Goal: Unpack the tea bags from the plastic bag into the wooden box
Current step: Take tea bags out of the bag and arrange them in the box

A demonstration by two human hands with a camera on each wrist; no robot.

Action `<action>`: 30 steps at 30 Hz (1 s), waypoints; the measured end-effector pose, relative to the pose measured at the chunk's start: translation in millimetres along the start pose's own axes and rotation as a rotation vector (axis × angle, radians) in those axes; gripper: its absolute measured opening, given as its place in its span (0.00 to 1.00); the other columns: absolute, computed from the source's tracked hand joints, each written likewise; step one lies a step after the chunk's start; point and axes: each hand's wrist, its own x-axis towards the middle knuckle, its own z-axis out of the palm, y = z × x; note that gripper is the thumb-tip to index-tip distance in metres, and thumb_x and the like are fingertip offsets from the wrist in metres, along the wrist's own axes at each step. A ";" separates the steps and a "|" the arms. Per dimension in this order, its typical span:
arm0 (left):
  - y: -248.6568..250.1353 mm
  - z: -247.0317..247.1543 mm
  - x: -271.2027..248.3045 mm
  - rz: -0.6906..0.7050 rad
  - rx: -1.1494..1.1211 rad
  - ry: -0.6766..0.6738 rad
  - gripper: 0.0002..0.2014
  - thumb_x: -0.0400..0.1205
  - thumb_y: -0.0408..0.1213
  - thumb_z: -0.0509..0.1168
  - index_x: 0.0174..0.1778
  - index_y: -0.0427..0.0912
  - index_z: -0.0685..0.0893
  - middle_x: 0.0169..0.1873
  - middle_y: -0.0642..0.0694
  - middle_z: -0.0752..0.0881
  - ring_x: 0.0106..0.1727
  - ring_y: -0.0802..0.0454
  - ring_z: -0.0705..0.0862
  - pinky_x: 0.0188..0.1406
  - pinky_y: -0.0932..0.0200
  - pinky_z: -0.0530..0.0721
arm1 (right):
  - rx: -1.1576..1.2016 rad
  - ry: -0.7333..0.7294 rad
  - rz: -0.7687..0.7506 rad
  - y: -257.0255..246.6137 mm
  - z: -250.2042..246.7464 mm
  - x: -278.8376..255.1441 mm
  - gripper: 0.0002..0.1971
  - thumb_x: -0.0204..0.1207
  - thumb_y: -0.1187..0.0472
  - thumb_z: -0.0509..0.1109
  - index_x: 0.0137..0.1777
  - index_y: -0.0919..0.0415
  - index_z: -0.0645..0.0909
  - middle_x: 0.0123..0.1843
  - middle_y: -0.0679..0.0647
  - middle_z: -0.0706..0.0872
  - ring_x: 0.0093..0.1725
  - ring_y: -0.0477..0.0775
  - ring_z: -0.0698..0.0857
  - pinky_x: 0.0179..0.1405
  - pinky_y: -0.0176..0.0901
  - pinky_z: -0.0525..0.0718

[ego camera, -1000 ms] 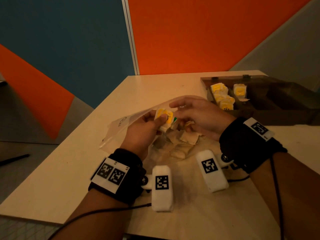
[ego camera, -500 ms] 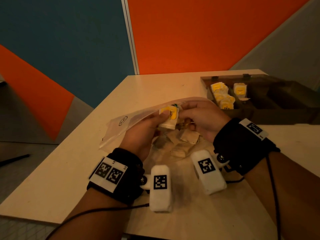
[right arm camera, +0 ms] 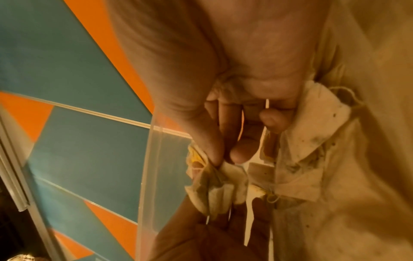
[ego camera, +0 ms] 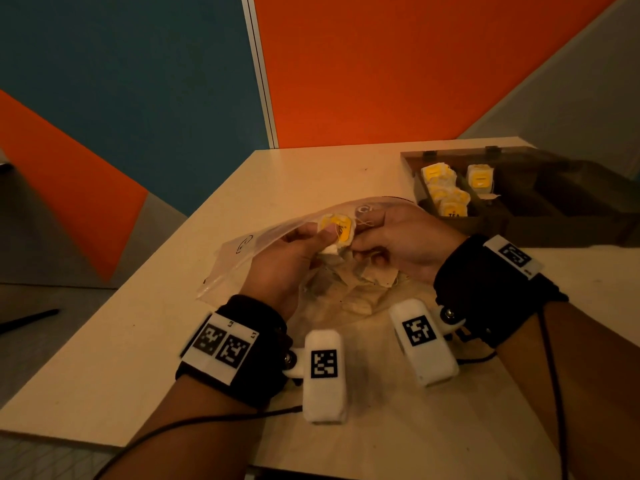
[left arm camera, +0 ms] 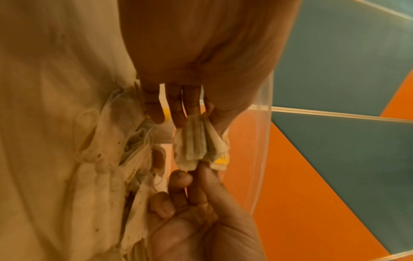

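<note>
From the head camera we see our left hand (ego camera: 287, 258) and right hand (ego camera: 398, 244) meeting over the mouth of the clear plastic bag (ego camera: 242, 251), which lies on the pale table (ego camera: 138, 341). Between the two hands sits a small bunch of tea bags (ego camera: 337, 230) with yellow tags; our left thumb presses on its near side, and our right thumb and fingers pinch its right edge. More loose tea bags (ego camera: 360, 278) lie inside the plastic bag just below both hands. The wooden box (ego camera: 519, 216) stands open at the far right of the table, well apart from the hands, with tea bags (ego camera: 446, 192) already in its left compartments. From the left wrist we see our left fingers (left arm camera: 178, 113) curled down onto the top of the bunch (left arm camera: 196, 141), pinching it against the thumb, while our right hand (left arm camera: 201, 220) reaches up from below and touches its lower end; the loose tea bags (left arm camera: 125, 144) lie just to the left. From the right wrist we see our right thumb and forefinger (right arm camera: 208, 146) pinching the folded bunch (right arm camera: 214, 187), with the left hand (right arm camera: 201, 238) below it and the rim of the plastic bag (right arm camera: 154, 176) just beside.
</note>
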 end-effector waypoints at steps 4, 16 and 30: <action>0.3 0.6 1.1 0.013 0.019 0.014 0.08 0.77 0.29 0.71 0.35 0.41 0.80 0.36 0.42 0.84 0.33 0.54 0.85 0.32 0.66 0.85 | 0.064 0.005 0.036 -8.8 -1.6 -1.3 0.10 0.75 0.72 0.67 0.48 0.60 0.87 0.35 0.56 0.86 0.30 0.51 0.80 0.25 0.42 0.67; 15.7 5.9 -6.2 0.028 0.056 0.019 0.32 0.70 0.65 0.67 0.52 0.38 0.88 0.47 0.37 0.90 0.51 0.41 0.86 0.53 0.46 0.81 | -0.312 0.021 -0.062 -29.1 -15.1 -21.1 0.08 0.71 0.66 0.78 0.49 0.67 0.88 0.56 0.67 0.89 0.28 0.51 0.80 0.26 0.39 0.77; 17.5 8.8 -10.3 0.192 -0.009 0.015 0.24 0.68 0.52 0.70 0.59 0.50 0.86 0.35 0.46 0.85 0.45 0.47 0.82 0.51 0.46 0.76 | -0.931 0.292 0.303 -80.8 -191.5 -17.5 0.05 0.76 0.56 0.75 0.47 0.57 0.87 0.30 0.56 0.82 0.31 0.52 0.76 0.32 0.44 0.73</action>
